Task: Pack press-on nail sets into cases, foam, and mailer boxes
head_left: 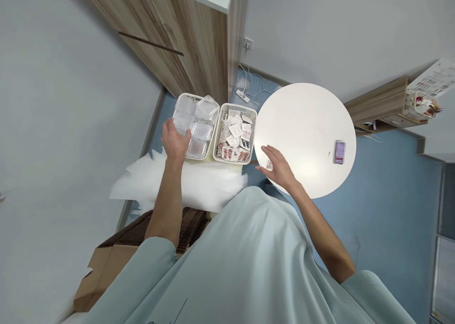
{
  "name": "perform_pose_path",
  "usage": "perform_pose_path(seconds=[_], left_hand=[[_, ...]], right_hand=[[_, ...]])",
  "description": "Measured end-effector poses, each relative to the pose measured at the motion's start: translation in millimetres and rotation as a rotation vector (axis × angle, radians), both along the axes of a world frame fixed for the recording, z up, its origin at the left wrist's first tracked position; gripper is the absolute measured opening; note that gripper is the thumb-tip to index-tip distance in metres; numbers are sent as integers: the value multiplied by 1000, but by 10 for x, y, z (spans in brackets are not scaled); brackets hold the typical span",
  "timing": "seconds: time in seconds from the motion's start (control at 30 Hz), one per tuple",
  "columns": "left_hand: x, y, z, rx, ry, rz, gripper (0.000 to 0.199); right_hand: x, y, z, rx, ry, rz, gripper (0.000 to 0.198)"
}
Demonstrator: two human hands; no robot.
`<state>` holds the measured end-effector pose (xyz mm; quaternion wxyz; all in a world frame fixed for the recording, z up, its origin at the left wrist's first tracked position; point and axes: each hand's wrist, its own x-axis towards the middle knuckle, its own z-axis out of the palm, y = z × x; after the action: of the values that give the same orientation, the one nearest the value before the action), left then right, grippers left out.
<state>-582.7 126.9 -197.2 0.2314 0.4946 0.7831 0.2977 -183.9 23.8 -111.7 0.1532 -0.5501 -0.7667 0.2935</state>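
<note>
My left hand point(176, 140) is over the left side of a white plastic basket point(180, 97), its thumb apart from its fingers. Clear plastic boxes point(202, 131) fill that basket in rows, and one box point(207, 109) sits tilted on top. No box shows plainly in the hand's grasp. My right hand point(279, 167) reaches over the near left edge of a round white table point(302, 120), fingers stretched and thumb spread. Between thumb and fingers a small card with nail-like pieces point(269, 164) shows on the tabletop. Beside the first basket stands a second basket point(223, 109) holding many similar printed cards point(235, 130).
White foam sheets point(209, 184) lie in front of the baskets. Cardboard boxes point(106, 262) stand at the lower left. A purple packet point(339, 152) is on the table's right side. Behind are a wooden cabinet point(199, 39) and a power strip point(242, 96) with cables.
</note>
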Motion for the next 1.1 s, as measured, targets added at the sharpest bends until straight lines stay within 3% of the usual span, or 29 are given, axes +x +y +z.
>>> perform_pose_path(seconds=[0.13, 0.23, 0.4, 0.53, 0.63, 0.77, 0.9, 1.1], left_hand=[[29, -16, 279, 51, -15, 62, 86], [249, -119, 620, 136, -180, -3, 98], [1091, -495, 1231, 119, -654, -277, 108], [1794, -811, 1551, 25, -881, -440, 110], [2222, -968, 1656, -36, -964, -488, 106], [2721, -1083, 1691, -69, -980, -556, 107], [3147, -1154, 1657, -39, -923, -638, 109], [3636, -1225, 1529, 40, -743, -785, 90]], right_hand=[[-5, 29, 19, -4, 30, 6, 75], [-22, 48, 85, -3, 95, 4, 76], [-5, 54, 399, -77, 308, -7, 79], [237, -9, 687, -188, 463, 35, 88], [552, -111, 770, -237, 477, 48, 90], [990, -272, 723, -243, 528, 5, 89], [1363, -398, 668, -280, 605, -88, 90], [1849, -540, 625, -290, 731, -145, 85]])
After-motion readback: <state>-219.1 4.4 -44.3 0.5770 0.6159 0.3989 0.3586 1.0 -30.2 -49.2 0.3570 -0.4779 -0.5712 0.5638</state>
